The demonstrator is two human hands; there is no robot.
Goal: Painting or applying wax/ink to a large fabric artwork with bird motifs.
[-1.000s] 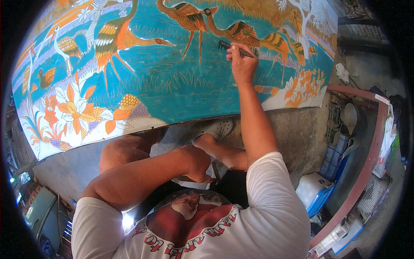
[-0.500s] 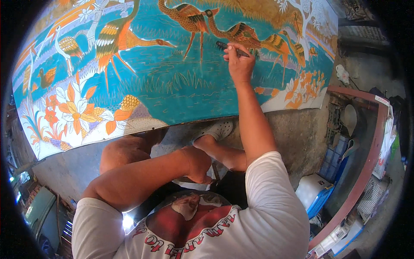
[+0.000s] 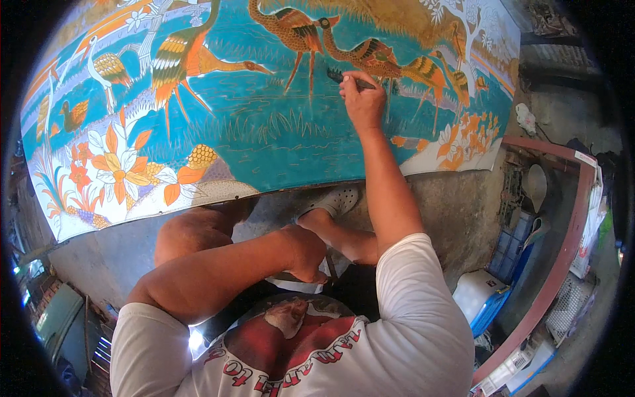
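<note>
A large cloth (image 3: 284, 155) hangs in front of me, painted with long-necked birds, orange flowers and a blue-green water ground. My right hand (image 3: 364, 102) is closed on a small dark brush (image 3: 335, 75) with short bristles. The brush head lies over the blue-green ground, just below the neck of a brown-and-orange bird (image 3: 374, 56); I cannot tell whether the bristles touch the cloth. My left hand (image 3: 306, 255) hangs low over my lap, away from the cloth. Its fingers curl down and are partly hidden, so whatever they may hold does not show.
To the right, a reddish-brown frame (image 3: 574, 225) curves past a ladle-like metal utensil (image 3: 537, 182), blue plastic items and a white container (image 3: 477, 291). My foot in a grey clog (image 3: 342, 200) is on the concrete floor under the cloth's lower edge. Assorted clutter lines the left.
My right hand and the brush have shifted slightly left and down over the blue-green ground. The brush has turned a little flatter. My left hand stays in about the same place.
</note>
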